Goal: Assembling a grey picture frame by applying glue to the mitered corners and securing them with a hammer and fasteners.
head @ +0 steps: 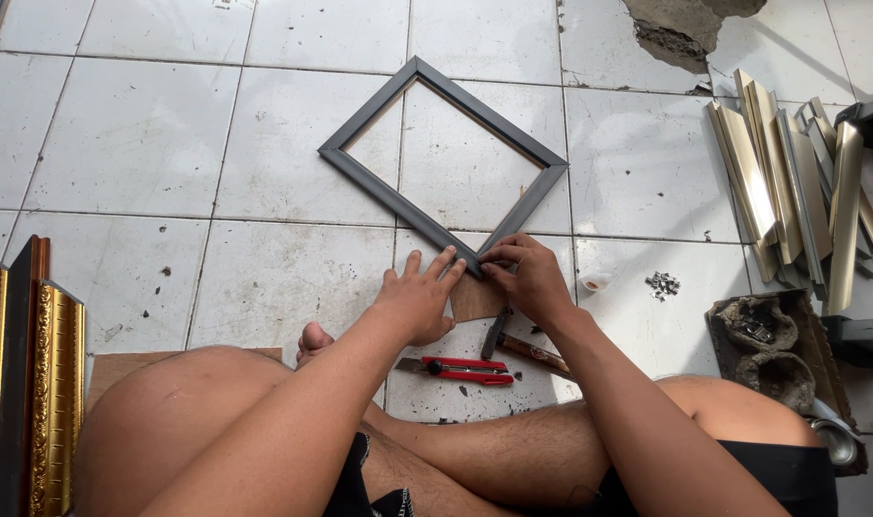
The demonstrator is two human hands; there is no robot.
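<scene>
I see both hands down at the near corner of the grey picture frame (443, 155), which lies flat on the white tiled floor (140, 144). My left hand (419, 299) is spread flat, fingers wide, pressing a small brown board piece (475, 299) under that corner. My right hand (523, 276) pinches narrowly at the corner tip; what it holds, I cannot tell. Just below the hands lie a red utility knife (460, 370) and a hammer (518, 347). Right of the right hand sits a small pile of metal fasteners (661, 283), and further right gold moulding lengths (791, 182).
</scene>
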